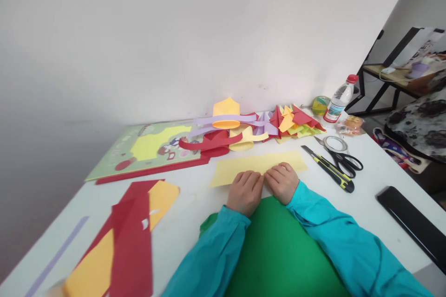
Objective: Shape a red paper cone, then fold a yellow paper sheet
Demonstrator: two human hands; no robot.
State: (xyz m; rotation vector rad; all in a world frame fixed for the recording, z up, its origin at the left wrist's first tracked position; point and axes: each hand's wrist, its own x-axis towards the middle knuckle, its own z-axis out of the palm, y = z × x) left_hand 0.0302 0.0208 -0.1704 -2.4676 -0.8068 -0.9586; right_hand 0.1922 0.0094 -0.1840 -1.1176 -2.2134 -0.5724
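A pale yellow paper strip (244,164) lies flat on the white table (195,204), folded lengthwise. My left hand (245,191) and my right hand (283,181) rest side by side on its near edge, fingers curled and pressing down on the paper. Both arms wear teal sleeves. A green sheet (278,250) lies under my forearms, close to me.
Folded coloured paper shapes (254,127) pile along the wall. A green picture pad (146,148) lies at the left, red and orange sheets (128,236) at the near left. A utility knife (327,168), scissors (343,158), tape roll (335,143), bottle (339,98) and black ruler (413,225) lie at the right.
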